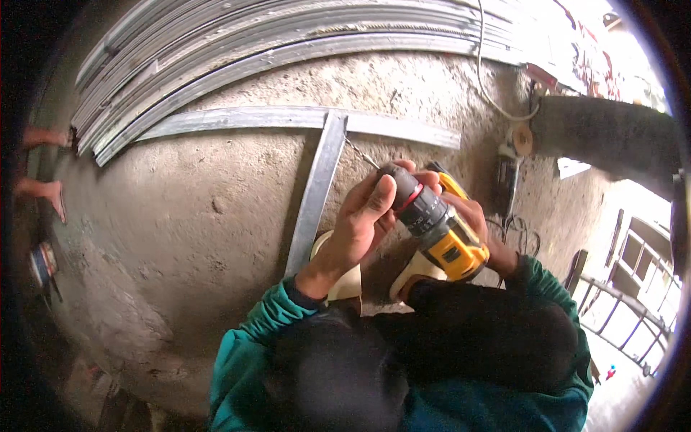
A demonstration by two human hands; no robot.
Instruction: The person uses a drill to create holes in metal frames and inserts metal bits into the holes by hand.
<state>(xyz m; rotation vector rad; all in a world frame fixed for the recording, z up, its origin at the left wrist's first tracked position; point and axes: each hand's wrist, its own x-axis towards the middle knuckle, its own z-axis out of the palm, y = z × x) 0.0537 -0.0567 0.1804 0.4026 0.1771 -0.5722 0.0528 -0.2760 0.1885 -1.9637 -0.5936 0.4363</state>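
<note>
A yellow and black cordless drill [453, 248] is held in front of my knees, pointing up and to the left. My left hand [358, 223] is closed around its black chuck [398, 183], thumb on top. My right hand [471, 216] wraps the drill's grip from the far right side, partly hidden by the drill body. A twist drill bit [361, 153] sticks out of the chuck; its tip appears close to a grey metal bar [317, 191], but I cannot tell if they touch. That bar runs from near my left foot and lies across a longer metal bar [237, 118].
Long metal profiles [288, 43] are stacked along the far side of the rough concrete floor [194, 209]. An angle grinder [509, 169] with a cable lies at right, near a dark curved slab [604, 129]. Another person's bare feet [50, 193] show at far left.
</note>
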